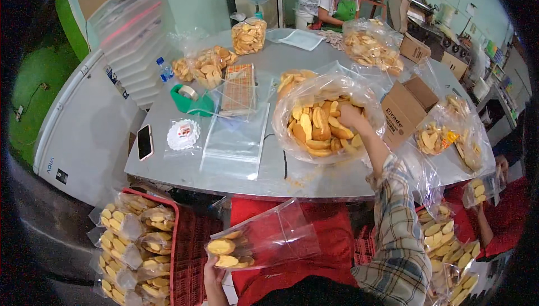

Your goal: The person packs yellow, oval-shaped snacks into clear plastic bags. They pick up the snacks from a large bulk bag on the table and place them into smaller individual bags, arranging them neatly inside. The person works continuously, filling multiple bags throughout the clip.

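My left hand (214,270) holds the bottom end of a clear plastic bag (261,238) with several flat yellow slices in it, low in front of my red apron. My right hand (353,117) reaches into a large open clear bag (280,114) full of yellow-brown slices (320,123) on the grey table; its fingertips are partly among the slices, and whether they grip one cannot be made out. Left of the large bag lie flat empty plastic bags (236,142) and a green tape dispenser (191,102).
A red crate (174,238) of filled bags stands at lower left; more filled bags (442,238) lie at lower right. An open cardboard box (404,110) is right of the large bag. A phone (145,142) lies at the left edge. Co-workers are at the far side (343,7) and right (505,222).
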`<action>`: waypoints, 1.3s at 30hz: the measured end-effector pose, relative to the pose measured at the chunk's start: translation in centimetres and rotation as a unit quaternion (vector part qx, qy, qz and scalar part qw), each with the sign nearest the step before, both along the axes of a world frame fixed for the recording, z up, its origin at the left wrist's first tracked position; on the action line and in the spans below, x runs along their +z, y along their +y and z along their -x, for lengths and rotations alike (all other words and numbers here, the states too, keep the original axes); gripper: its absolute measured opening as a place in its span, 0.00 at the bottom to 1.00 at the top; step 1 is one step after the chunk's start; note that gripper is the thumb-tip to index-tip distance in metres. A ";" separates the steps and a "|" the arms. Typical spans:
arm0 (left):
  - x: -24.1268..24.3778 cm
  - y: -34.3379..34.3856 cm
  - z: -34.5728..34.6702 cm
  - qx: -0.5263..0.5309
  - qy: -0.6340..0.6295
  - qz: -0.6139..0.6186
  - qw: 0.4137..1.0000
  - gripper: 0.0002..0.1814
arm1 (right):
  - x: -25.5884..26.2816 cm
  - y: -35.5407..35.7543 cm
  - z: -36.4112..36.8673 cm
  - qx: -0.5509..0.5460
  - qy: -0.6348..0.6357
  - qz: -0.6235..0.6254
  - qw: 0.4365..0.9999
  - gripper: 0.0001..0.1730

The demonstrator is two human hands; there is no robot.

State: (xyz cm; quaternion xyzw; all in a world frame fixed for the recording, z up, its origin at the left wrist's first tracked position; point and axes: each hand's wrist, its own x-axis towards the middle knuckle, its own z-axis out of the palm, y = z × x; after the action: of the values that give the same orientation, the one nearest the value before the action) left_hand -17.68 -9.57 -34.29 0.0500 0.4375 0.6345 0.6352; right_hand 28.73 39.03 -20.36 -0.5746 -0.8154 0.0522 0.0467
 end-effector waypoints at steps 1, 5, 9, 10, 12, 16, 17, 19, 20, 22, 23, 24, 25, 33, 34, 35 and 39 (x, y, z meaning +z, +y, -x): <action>-0.2 0.6 -0.4 -0.004 -0.015 -0.002 1.000 0.35 | -1.7 0.3 -2.4 0.008 0.018 -0.018 1.000 0.25; -0.3 0.4 -0.2 0.012 0.010 0.029 0.999 0.36 | -2.1 -1.7 -2.0 -0.017 0.251 -0.085 0.964 0.24; 0.3 1.7 -0.7 -0.030 0.000 0.014 0.999 0.38 | -0.5 -3.8 0.4 -0.049 0.231 -0.118 0.965 0.27; 0.4 1.8 -1.0 -0.039 0.012 0.002 0.999 0.38 | -0.7 -4.2 1.7 -0.036 0.287 -0.132 0.948 0.27; 0.9 2.5 -1.4 -0.036 0.014 0.000 0.999 0.37 | -2.2 -4.8 3.6 -0.007 0.280 -0.177 0.943 0.26; 1.7 2.3 -1.6 -0.039 0.043 0.033 0.998 0.35 | -5.7 -5.6 5.8 -0.007 0.155 -0.268 0.951 0.24; 1.9 2.4 -1.5 -0.041 0.044 0.022 0.998 0.35 | -5.8 -5.7 6.3 -0.021 0.157 -0.282 0.946 0.24; 2.2 1.9 -1.5 -0.038 0.044 0.010 0.998 0.34 | -3.5 -7.4 7.4 -0.006 0.210 -0.206 0.956 0.22; 2.3 1.5 -1.5 -0.038 0.043 0.004 0.998 0.33 | -2.7 -8.1 7.9 0.000 0.235 -0.167 0.958 0.22; 2.2 2.1 -1.9 -0.021 0.034 0.002 0.999 0.33 | -2.9 -7.9 7.0 0.050 0.304 -0.169 0.936 0.21; 2.2 2.3 -2.0 -0.013 0.030 0.001 0.999 0.33 | -3.1 -7.7 6.7 0.075 0.339 -0.169 0.923 0.20; 2.0 2.3 -2.1 -0.017 0.027 -0.002 0.999 0.33 | -3.2 -7.7 6.7 0.092 0.329 -0.165 0.925 0.20; 1.7 2.4 -1.9 -0.022 0.025 -0.006 0.999 0.33 | -3.3 -7.8 6.7 0.108 0.320 -0.162 0.927 0.19; -0.3 1.4 -1.0 -0.014 0.007 0.003 1.000 0.34 | -0.2 -8.5 4.9 -0.060 0.218 -0.277 0.934 0.18; 0.1 2.0 -1.2 -0.020 -0.002 -0.009 1.000 0.33 | -2.3 -7.3 2.7 -0.076 0.132 -0.273 0.950 0.19; 0.3 2.2 -1.2 -0.021 -0.008 -0.019 1.000 0.33 | -3.6 -6.5 1.9 -0.087 0.049 -0.264 0.959 0.20; 0.1 2.0 -0.6 -0.030 -0.018 -0.001 0.999 0.33 | -2.5 -5.8 5.6 -0.089 0.032 -0.263 0.960 0.25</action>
State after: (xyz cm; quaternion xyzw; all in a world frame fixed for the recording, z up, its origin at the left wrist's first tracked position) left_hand -17.07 -7.54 -34.20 0.0524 0.4231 0.6166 0.6619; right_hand 23.10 33.22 -22.89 -0.6107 -0.7438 -0.1499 0.2266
